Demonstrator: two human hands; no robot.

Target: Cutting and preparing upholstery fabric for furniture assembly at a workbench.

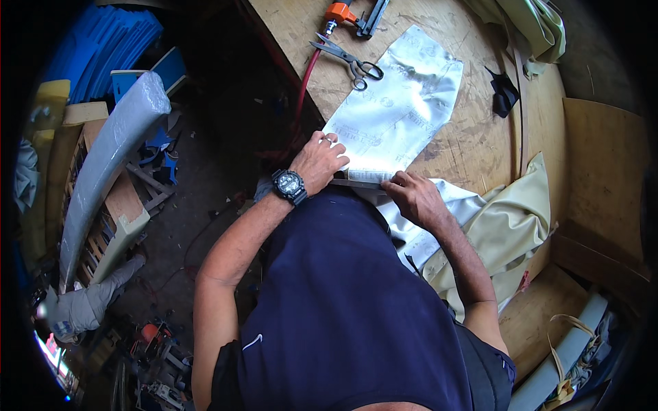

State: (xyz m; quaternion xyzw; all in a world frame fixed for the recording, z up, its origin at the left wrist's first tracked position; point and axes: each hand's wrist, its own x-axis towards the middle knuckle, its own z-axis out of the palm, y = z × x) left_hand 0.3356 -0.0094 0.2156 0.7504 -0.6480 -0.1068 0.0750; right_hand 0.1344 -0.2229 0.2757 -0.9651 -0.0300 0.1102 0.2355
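The silver sheet lies flat on the wooden table, a little above the picture's centre, running from your hands toward 1 o'clock. Its near edge sits at the table's edge against your body. A thin metal strip, possibly a ruler, lies across that near edge, between your two hands.

Your left hand rests on the sheet's near left corner, fingers curled loosely and pressing down; a black wristwatch sits on that wrist. Your right hand is just to the right of it, at 3 o'clock from the left hand, fingers bent and pinching at the strip and sheet edge. What exactly its fingertips grip cannot be told.

At 3 to 4 o'clock from your right hand, a cream-coloured cloth drapes over the table edge, touching the sheet's lower side.

At 12 o'clock from the sheet's near end, a pair of scissors lies on the table, touching the sheet's upper left edge. Beyond it, toward 12 o'clock, sits an orange tool with a red hose running down off the table. A small black scrap lies at 3 o'clock from the sheet's far end.
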